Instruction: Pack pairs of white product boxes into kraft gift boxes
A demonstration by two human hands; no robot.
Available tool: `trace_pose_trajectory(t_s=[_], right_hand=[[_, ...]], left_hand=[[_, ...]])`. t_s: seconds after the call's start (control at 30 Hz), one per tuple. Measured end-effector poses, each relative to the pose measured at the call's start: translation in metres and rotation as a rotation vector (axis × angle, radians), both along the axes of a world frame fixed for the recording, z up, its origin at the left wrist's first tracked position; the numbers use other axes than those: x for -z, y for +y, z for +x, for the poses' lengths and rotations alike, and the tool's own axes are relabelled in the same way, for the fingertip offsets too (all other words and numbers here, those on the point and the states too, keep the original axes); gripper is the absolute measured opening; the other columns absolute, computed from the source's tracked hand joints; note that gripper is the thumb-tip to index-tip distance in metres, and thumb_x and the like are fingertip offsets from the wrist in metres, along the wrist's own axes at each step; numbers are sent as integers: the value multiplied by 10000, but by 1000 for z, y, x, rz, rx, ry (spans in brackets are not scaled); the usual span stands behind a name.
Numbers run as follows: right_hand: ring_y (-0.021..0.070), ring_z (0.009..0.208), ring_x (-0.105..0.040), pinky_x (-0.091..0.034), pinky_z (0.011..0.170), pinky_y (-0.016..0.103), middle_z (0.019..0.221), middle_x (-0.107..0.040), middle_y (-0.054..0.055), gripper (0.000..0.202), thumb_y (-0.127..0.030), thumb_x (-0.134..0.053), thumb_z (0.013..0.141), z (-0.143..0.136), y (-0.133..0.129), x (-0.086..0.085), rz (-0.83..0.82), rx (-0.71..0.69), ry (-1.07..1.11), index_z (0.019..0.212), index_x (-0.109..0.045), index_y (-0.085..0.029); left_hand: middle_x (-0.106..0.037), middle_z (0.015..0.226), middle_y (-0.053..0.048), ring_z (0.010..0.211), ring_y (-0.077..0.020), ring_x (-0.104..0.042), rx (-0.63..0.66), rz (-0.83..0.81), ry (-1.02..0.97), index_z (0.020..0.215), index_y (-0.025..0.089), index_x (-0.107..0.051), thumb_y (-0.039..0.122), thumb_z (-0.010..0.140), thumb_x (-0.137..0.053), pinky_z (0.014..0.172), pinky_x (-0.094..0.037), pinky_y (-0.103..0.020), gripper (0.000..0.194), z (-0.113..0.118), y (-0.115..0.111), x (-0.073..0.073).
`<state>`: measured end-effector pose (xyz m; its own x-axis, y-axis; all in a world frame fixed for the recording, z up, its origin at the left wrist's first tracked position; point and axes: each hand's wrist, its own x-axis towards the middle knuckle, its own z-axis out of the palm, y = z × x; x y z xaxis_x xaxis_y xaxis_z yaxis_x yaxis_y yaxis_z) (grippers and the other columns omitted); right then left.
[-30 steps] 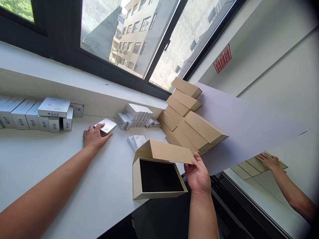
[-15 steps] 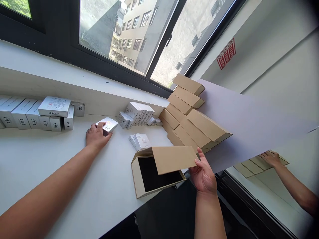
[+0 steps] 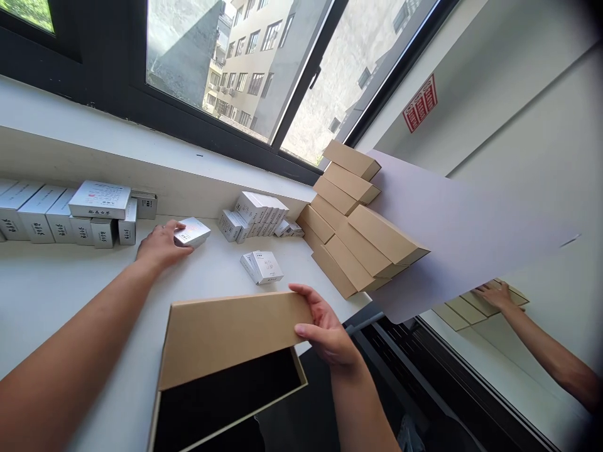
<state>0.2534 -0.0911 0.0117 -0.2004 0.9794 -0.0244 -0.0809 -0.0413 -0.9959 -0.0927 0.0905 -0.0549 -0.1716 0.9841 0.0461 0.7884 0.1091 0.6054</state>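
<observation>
My left hand (image 3: 162,243) is around the left end of a small white printed box (image 3: 193,232), which rests on the white table. Its fingers lie along the back and its thumb along the front. Closer to me, my right hand (image 3: 325,326) grips the right end of the lid flap of a brown cardboard box (image 3: 230,339). The thumb presses on the lid's outer face while the other fingers go behind it. The lid is partly raised over a black interior, and the box's lower part runs out of view.
Two small white boxes (image 3: 262,268) lie overlapping mid-table. White boxes (image 3: 261,213) are stacked by the wall, with larger white ones (image 3: 42,216) at left. Brown boxes (image 3: 362,235) pile against a pale divider (image 3: 452,220). Beyond it, another person's hand (image 3: 494,294) rests on brown boxes.
The brown box has come left and nearer to me with my right hand, its lid turned toward me. My left hand has slid from atop the white box to its left end; that box shifted slightly left.
</observation>
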Motion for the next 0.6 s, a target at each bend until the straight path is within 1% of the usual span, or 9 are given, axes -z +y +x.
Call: trace_pose_trajectory(t_s=[0.03,0.1,0.2,0.23,0.3,0.37,0.43,0.53,0.6], right_hand=[[216,1008,-626,-534,861,308,1088,-677,37,624,-254,-846,637,-10,6,4,1,-47,10,1236,-670,-263],[182,983,-619,-531,839,268,1082,-667,19,590,-252,-828,688,-27,23,12,-9,-78,67,1254,-664,-278],[145,922,-619,-545,790,242,1087,-645,6,568,-249,-792,728,-48,56,20,-50,-29,140,1275,-643,-282],[144,914,-623,-556,796,255,1092,-641,5,557,-246,-783,725,-54,68,21,-66,-16,155,1262,-640,-274],[163,944,-639,-572,869,319,1088,-647,7,512,-255,-768,720,-62,92,20,-90,-24,185,1213,-631,-253],[195,1023,-653,-541,978,395,1077,-670,14,462,-327,-738,763,-67,112,18,-98,-65,195,1197,-603,-244],[210,1099,-651,-468,1074,432,1096,-694,25,467,-442,-679,840,-68,126,16,-76,-87,111,1251,-571,-249],[231,1174,-626,-378,1134,458,1217,-691,47,568,-608,-559,919,-56,138,16,47,-74,-207,1372,-543,-267],[253,1247,-579,-341,1146,469,1294,-667,67,633,-699,-390,961,-40,146,17,167,-13,-394,1386,-570,-265]], left_hand=[[-563,1331,-141,1129,-303,-586,14,-18,7,1352,244,-472,405,750,-710,904,-488,-402,666,-7,0,-3],[-557,1347,-143,1089,-280,-583,32,-63,25,1338,234,-465,368,738,-715,850,-493,-370,664,-22,-1,-10],[-586,1301,-151,960,-243,-599,59,-161,62,1313,214,-458,304,708,-732,767,-491,-327,671,-41,-3,-20],[-611,1258,-151,908,-233,-603,74,-199,75,1297,200,-462,283,697,-741,745,-488,-318,667,-45,-4,-22],[-659,1154,-140,833,-217,-599,115,-264,107,1253,172,-480,239,675,-756,729,-478,-305,644,-49,-5,-27],[-685,1057,-119,802,-211,-590,155,-301,141,1206,154,-498,215,663,-762,739,-470,-304,606,-49,-5,-29],[-687,1007,-110,800,-213,-580,171,-304,171,1164,144,-510,216,659,-764,756,-465,-314,570,-47,-6,-30],[-675,978,-113,813,-222,-562,152,-260,190,1069,139,-540,225,631,-778,773,-462,-339,506,-46,-5,-28],[-666,882,-84,789,-223,-550,139,-215,173,946,154,-566,205,582,-792,772,-459,-350,431,-46,-4,-27]])
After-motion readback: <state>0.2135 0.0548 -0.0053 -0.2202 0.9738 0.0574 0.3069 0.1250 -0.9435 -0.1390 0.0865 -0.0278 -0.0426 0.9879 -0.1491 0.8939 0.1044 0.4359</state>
